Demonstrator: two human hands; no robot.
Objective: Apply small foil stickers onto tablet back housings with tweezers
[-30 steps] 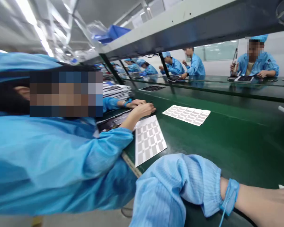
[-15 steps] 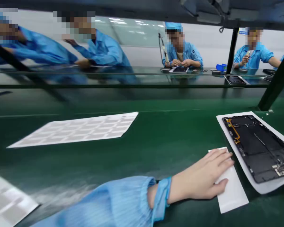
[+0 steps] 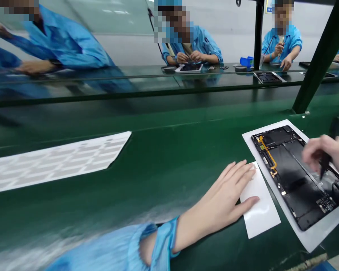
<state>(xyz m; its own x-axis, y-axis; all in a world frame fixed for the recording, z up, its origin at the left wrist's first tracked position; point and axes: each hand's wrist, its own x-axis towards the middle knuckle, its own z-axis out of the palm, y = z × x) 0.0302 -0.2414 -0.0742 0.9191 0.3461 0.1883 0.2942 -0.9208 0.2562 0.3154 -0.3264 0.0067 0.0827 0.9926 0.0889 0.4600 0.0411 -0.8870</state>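
Observation:
My left hand (image 3: 223,194) lies flat, fingers stretched out, its tips and thumb over a small white sheet (image 3: 262,216) on the green bench. Beside that sheet is an opened tablet housing (image 3: 295,188), black inside, with an orange flex cable (image 3: 269,153) along its left side. A larger white sheet (image 3: 310,241) lies beneath the housing. Over the housing's right part, my right hand (image 3: 335,150) has its fingers closed around a slim black pen-like tool (image 3: 333,130) that points down. Blur hides the tool's exact kind and whether its tip touches the housing.
A white sheet with rows of grey rectangles (image 3: 59,160) lies at the left. A dark slanted post (image 3: 318,60) rises behind the housing. Past a low ledge, several co-workers in blue sit at a bench with other tablets (image 3: 269,77) and a blue bin (image 3: 246,61).
The view has turned to the right. My right hand, barely at the edge before, now shows over the housing with the black tool. My left hand stays on the small white sheet.

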